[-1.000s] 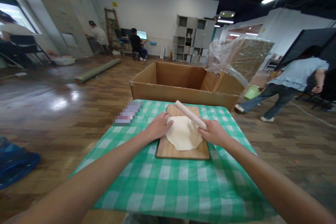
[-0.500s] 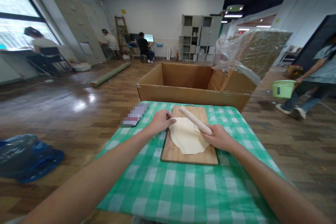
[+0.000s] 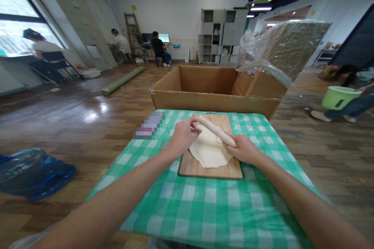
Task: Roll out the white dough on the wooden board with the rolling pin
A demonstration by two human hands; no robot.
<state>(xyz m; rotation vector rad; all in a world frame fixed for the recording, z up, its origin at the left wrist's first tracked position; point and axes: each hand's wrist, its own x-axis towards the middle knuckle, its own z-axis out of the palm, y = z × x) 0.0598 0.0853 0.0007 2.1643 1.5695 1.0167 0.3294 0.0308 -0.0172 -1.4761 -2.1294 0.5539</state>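
A flat round sheet of pale dough [image 3: 209, 151] lies on a wooden cutting board [image 3: 210, 169]. A pale wooden rolling pin [image 3: 216, 130] slants across the dough's far side. My left hand [image 3: 183, 136] is closed on the pin's left end. Its right end is gripped by my right hand [image 3: 244, 148]. The board rests on a table under a green and white checked cloth [image 3: 204, 202].
A large open cardboard box [image 3: 210, 93] stands just behind the table, with a plastic-wrapped bundle [image 3: 283, 50] at its right. A blurred flat object [image 3: 149, 125] lies on the cloth's far left. A person with a green bucket [image 3: 339, 97] moves at the right. Blue bags [image 3: 32, 173] lie on the floor at left.
My left hand has left the dough's edge and taken hold of the rolling pin's left end. The person with the bucket has gone further right.
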